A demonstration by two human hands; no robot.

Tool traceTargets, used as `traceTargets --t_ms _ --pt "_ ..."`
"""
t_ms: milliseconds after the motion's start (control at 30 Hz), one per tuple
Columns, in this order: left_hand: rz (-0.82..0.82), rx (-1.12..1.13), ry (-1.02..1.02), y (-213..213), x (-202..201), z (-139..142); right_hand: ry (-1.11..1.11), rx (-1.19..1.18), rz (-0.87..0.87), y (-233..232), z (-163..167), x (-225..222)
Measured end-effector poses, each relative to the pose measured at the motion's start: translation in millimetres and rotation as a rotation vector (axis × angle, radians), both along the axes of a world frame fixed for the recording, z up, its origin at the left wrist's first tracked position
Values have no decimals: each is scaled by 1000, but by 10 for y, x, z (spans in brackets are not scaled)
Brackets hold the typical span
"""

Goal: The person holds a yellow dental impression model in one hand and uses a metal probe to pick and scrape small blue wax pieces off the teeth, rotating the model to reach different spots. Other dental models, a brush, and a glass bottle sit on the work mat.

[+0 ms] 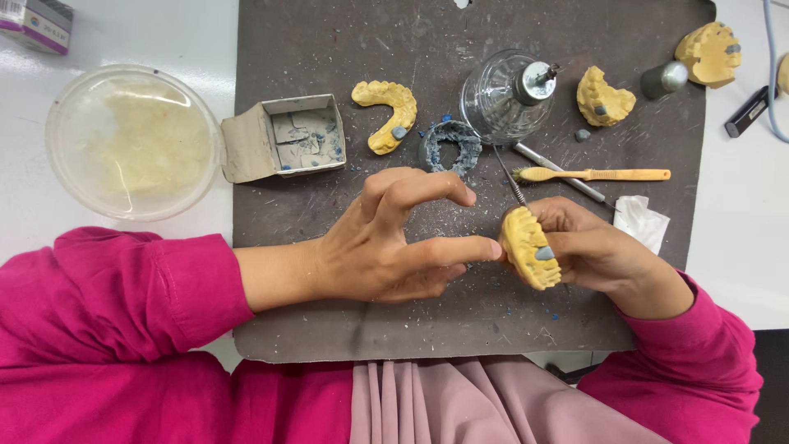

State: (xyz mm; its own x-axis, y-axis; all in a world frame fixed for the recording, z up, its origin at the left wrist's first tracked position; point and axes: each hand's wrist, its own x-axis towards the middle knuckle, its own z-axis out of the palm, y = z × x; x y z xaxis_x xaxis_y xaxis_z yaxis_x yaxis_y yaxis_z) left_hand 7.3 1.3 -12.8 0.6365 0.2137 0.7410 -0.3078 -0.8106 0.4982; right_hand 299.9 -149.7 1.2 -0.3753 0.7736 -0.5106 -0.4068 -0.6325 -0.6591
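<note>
Right hand [600,251] fingers grip yellow dental cast [530,247] and a thin metal tool [511,182]. Left hand [394,238] fingers spread, unclenched, thumb tip touching cast's near edge; cast lies immediately right of my left fingertips, long axis running away from me.

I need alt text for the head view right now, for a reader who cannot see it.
The right hand holds a yellow plaster dental cast with a grey wax tooth and a thin metal tool, while the left hand touches the cast with a fingertip. They work over a dark grey mat holding more casts and a glass burner.
</note>
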Motion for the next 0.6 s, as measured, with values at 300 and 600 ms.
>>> traceTargets --t_ms 300,600 --pt "-90 125 -22 96 -42 79 -100 -94 19 74 59 -125" --pt "-87 110 25 5 -28 160 -60 -113 123 85 24 -309"
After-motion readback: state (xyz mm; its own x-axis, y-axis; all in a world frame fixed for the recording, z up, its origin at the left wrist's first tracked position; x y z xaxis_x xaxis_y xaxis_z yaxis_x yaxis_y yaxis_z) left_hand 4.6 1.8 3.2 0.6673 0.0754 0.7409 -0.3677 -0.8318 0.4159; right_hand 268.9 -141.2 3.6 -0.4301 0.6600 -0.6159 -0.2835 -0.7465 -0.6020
